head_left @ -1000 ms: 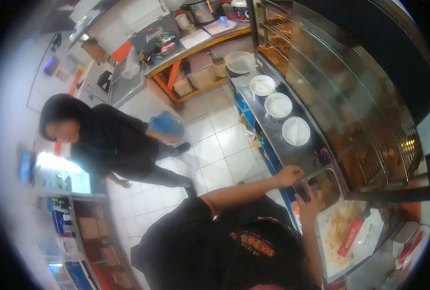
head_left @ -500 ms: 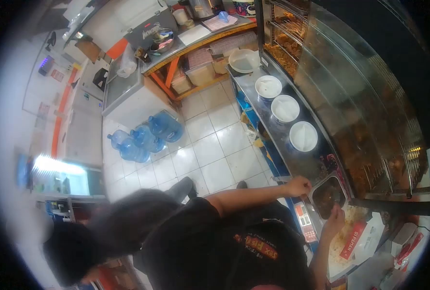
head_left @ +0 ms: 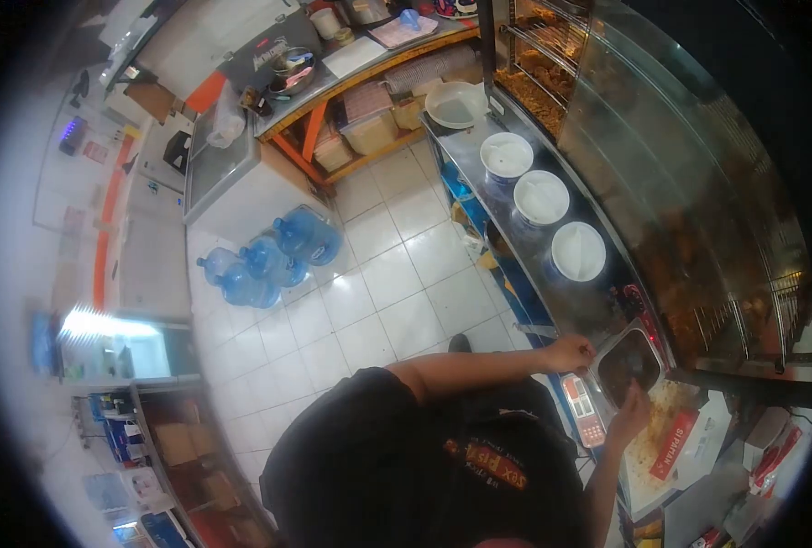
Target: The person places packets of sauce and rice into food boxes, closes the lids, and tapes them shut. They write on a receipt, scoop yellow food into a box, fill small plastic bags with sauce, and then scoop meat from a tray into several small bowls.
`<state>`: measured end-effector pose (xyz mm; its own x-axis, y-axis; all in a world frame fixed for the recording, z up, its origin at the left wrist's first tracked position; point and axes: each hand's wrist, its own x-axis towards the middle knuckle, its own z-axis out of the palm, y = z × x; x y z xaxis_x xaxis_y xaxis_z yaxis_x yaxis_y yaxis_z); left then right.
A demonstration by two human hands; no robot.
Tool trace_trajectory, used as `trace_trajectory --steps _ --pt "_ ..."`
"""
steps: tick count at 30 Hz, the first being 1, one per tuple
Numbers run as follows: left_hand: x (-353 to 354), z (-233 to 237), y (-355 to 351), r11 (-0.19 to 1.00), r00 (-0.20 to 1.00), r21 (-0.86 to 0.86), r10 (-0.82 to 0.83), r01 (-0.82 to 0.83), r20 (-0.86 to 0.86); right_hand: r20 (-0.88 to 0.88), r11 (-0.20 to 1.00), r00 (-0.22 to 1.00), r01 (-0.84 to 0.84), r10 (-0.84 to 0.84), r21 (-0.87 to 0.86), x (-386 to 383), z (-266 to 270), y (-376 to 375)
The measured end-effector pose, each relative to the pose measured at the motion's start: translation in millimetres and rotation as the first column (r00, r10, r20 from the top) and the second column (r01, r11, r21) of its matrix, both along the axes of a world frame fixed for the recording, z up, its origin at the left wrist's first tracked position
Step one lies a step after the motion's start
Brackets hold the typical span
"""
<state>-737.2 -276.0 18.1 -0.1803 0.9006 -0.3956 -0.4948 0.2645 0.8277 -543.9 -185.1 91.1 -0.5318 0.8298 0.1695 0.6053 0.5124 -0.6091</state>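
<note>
A metal tray (head_left: 640, 323) with something dark brown in it sits at the near end of the steel counter. At its left edge is my left hand (head_left: 568, 353), its fingers curled together; what they hold, if anything, is too small to name. My right hand (head_left: 631, 416) reaches over the tray's near side, fingers pinched over the dark contents, and I cannot make out what is between them. Beyond the tray stand three white round bowls with divided tops: the near one (head_left: 578, 251), the middle one (head_left: 542, 197) and the far one (head_left: 506, 155).
A pale pan (head_left: 455, 105) stands at the counter's far end. To the right is a glass-fronted cabinet (head_left: 670, 173) with food on racks. A red-and-white box (head_left: 677, 443) lies beside the tray, a keypad device (head_left: 583, 411) at its left. Blue water bottles (head_left: 307, 235) stand on the tiled floor.
The co-worker in dark clothes at the lower left has gone out of view. The view has shifted slightly. Both my hands remain at the tray, with little visible movement.
</note>
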Motion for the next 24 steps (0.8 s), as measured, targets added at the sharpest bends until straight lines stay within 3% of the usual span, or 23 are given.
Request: trace_trajectory --steps 2,3,4,5,6,7,8,10,13,16,20,23,24 --pt "-3 -10 0 0.997 0.984 0.038 -0.058 0.066 -0.169 -0.106 0.999 0.993 0.045 -0.043 0.014 8 -34 17" --pt "-2 -30 0 0.994 0.999 0.101 -0.030 0.034 -0.042 -0.148 0.987 0.982 -0.098 0.117 0.131 20 -72 35" --pt "0 -42 0 0.990 0.997 0.125 -0.062 0.068 -0.052 -0.198 0.996 0.977 -0.069 0.077 0.048 20 -88 29" --pt "1 -55 1 0.984 0.994 0.149 -0.093 0.101 -0.063 -0.302 0.991 0.945 -0.136 0.128 -0.008 5 -61 15" --pt "3 -42 -2 0.997 0.997 0.079 -0.016 0.010 0.077 -0.188 0.990 0.972 -0.136 0.139 0.031 -4 -45 7" --pt "-5 -29 -2 0.990 0.990 0.006 -0.137 0.137 -0.043 0.006 0.997 0.997 -0.077 0.077 0.008 -7 -27 2" --pt "-6 -8 -4 0.993 0.993 -0.006 -0.114 0.114 0.038 -0.058 0.995 0.993 -0.102 0.103 0.022 -10 -8 -1" --pt "-11 -2 -5 0.996 0.995 0.008 -0.088 0.087 0.053 -0.078 0.988 0.996 -0.056 0.045 -0.143 -4 0 1" --pt "-12 0 -7 0.997 0.993 0.022 -0.070 0.068 0.098 -0.170 0.995 0.985 0.017 -0.034 -0.098 4 6 3" --pt "-12 11 -7 0.996 0.993 -0.032 -0.083 0.086 0.079 -0.119 0.988 0.981 0.152 -0.153 -0.018 2 -7 9" --pt "-12 6 -7 0.996 0.993 -0.036 -0.084 0.087 0.080 -0.088 0.986 0.983 0.163 -0.161 0.019 -8 -28 -5" --pt "-10 8 -7 0.996 0.993 -0.045 -0.074 0.078 0.088 -0.250 0.932 0.939 0.144 -0.234 -0.331 -17 -10 -18" --pt "-10 8 -6 0.996 0.995 -0.054 -0.070 0.074 0.070 -0.252 0.931 0.937 0.150 -0.241 -0.332 -17 -4 -18"
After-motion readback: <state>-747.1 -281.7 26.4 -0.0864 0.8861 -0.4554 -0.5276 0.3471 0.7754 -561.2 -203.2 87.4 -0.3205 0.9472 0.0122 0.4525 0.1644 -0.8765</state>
